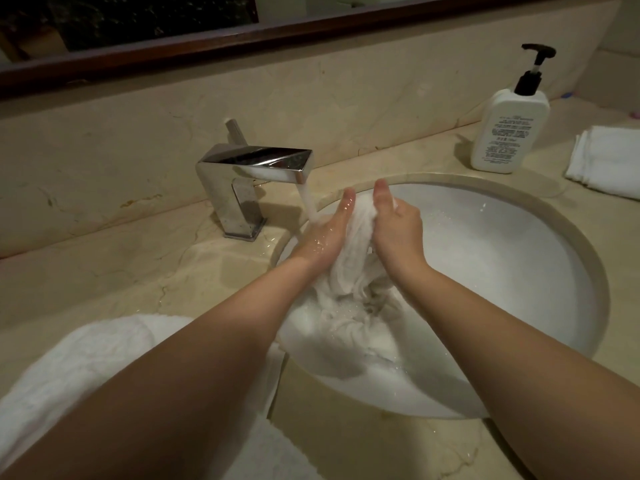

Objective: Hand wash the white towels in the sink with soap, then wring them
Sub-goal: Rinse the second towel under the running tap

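Note:
A wet white towel (349, 296) is bunched up in the round white sink (519, 271). Its upper part is pressed between my two hands, and its lower folds trail into the basin. My left hand (329, 233) lies flat against the towel's left side, fingers straight and wet. My right hand (394, 223) curls around the towel's right side. Water runs from the chrome tap (252, 174) onto my left hand. A white soap pump bottle (509, 129) with a black pump stands behind the sink at the right.
A large white towel (86, 368) lies on the beige marble counter (138, 271) at the front left, under my left forearm. Folded white towels (609, 161) rest at the far right. A marble backsplash and a dark-framed mirror run along the back.

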### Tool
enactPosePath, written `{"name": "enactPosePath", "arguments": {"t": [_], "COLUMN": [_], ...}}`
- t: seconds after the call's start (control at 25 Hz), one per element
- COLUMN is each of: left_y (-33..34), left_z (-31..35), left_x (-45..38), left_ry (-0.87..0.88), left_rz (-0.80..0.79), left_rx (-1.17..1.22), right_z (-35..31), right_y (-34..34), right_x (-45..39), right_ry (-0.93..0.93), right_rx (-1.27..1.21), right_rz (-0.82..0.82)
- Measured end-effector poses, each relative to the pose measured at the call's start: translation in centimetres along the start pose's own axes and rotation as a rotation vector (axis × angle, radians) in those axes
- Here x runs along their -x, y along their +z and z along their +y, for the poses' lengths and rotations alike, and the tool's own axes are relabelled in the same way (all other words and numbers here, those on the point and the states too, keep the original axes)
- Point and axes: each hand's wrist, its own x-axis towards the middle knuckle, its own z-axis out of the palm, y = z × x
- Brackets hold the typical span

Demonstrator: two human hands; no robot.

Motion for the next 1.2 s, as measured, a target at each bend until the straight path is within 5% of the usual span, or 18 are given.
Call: {"name": "enactPosePath", "arguments": {"t": [0.16,0.4,0.68,0.84,1.04,1.2], "left_y": [-0.2,-0.5,-0.3,-0.9,-1.2,-1.3], "left_z": [-0.1,0.0,-0.2,-0.8,-0.3,-0.5], "left_x": [0.0,-0.7,-0.4,-0.5,-0.6,-0.8], "left_ry": [0.042,-0.150,0.076,0.011,-0.049,-0.097], "left_rz": [0.058,0.274,-0.078,-0.053,-0.013,-0.129], "left_rx": [0.064,0.241,0.105,0.356,0.603,0.519], "right_z": [0.1,0.3,-0.3,-0.1,0.4,0.7], "right_y": [-0.2,0.2,-0.5,-1.0,-2.6,-2.9], "right_x": [-0.3,0.4,-0.6,-0.7,-0.8,-1.7], "right_ry": [-0.001,-0.151,-0.019,0.055,0.321,0.307], "right_rx": [-0.007,0.098,-0.041,-0.109,0.167,0.027], "right_rz": [-0.092,-0.213,-0.080,-0.208,-0.543,-0.497]}}
